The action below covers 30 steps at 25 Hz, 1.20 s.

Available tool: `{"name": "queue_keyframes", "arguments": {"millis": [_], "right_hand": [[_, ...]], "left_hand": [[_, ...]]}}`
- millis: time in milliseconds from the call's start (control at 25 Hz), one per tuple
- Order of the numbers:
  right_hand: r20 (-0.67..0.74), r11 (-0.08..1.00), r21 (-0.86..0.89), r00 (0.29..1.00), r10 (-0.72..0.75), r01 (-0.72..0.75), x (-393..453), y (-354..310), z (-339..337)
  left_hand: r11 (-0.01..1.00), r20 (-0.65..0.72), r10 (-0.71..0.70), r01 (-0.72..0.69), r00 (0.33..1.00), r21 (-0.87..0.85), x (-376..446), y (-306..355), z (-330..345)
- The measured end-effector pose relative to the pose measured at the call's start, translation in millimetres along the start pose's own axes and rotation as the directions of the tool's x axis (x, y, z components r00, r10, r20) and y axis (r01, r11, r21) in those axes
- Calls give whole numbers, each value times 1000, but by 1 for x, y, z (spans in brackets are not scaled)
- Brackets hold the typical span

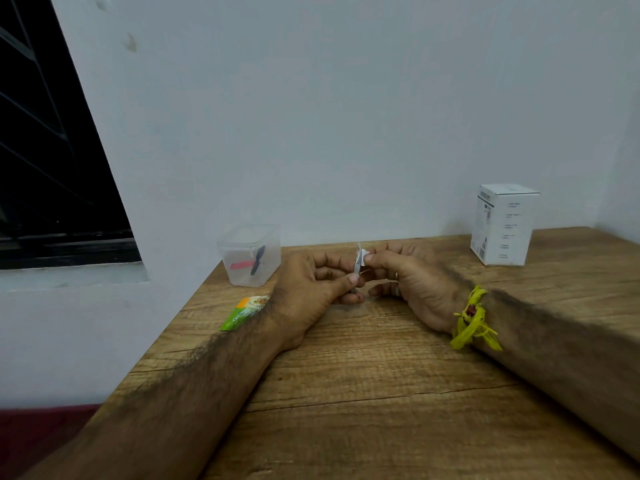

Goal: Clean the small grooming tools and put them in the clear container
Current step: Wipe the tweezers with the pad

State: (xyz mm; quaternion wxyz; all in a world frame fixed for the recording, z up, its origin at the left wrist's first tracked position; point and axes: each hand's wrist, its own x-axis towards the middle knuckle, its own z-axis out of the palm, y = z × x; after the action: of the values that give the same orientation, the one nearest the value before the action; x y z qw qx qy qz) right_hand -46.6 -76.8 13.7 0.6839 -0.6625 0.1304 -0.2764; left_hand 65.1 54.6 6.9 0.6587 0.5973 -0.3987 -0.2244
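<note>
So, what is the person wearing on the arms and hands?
Both forearms are bare, with no sleeves in view. The right wrist carries a band of knotted yellow thread with loose ends and a small red piece in it. The right hand has a ring on one finger. The left hand shows no ring or band.

left hand (311, 289), right hand (412, 282), fingers curled, pinching

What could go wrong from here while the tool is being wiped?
1. The small metal tool is held only by the fingertips of the left hand while the right hand rubs it with a white wipe; it might slip onto the table.
2. The clear container stands near the table's left edge; a careless reach could knock it off.
</note>
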Motion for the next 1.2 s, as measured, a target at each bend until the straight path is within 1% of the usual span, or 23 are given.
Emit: {"name": "queue_keyframes", "arguments": {"millis": [80, 200, 400, 560, 720, 760, 880, 920, 1040, 1120, 1200], "right_hand": [[-15, 1000, -3, 1000, -5, 5, 0, 0, 1], [-66, 995, 94, 997, 28, -22, 2, -3, -2], [1, 1000, 6, 1000, 18, -18, 0, 0, 1], [-30, 994, 100, 999, 44, -41, 3, -3, -3], [-19, 1000, -11, 1000, 13, -14, 2, 2, 0], [-22, 1000, -18, 1000, 8, -8, 2, 3, 1], [-41, 999, 31, 999, 17, -16, 2, 1, -1], [-38, 1000, 24, 999, 18, -17, 3, 1, -2], [-3, 998, -67, 1000, -2, 2, 2, 5, 1], [-18, 999, -53, 1000, -1, 0, 2, 4, 1], [-51, 1000, 17, 999, 13, -12, 2, 1, -2]], "left_hand": [[1000, -20, -1, 1, 1000, 0, 0, 1, 0], [999, 0, -26, 26, 1000, 33, 1, -1, 1], [999, -20, -37, 37, 999, 14, 2, -2, -2], [997, 16, -68, 67, 998, 37, 3, -2, 1], [998, -18, -69, 69, 997, 5, 3, -2, 0], [998, -21, -70, 70, 997, 2, 3, -2, 0], [997, -9, -72, 72, 997, 11, 3, -2, 1], [997, -12, -70, 70, 997, 13, 3, -2, 1], [998, -39, -54, 55, 998, 9, 4, -4, -1], [999, -30, -49, 50, 998, 16, 4, -4, -1], [998, -3, -51, 51, 999, 41, 4, -3, 0]]}}
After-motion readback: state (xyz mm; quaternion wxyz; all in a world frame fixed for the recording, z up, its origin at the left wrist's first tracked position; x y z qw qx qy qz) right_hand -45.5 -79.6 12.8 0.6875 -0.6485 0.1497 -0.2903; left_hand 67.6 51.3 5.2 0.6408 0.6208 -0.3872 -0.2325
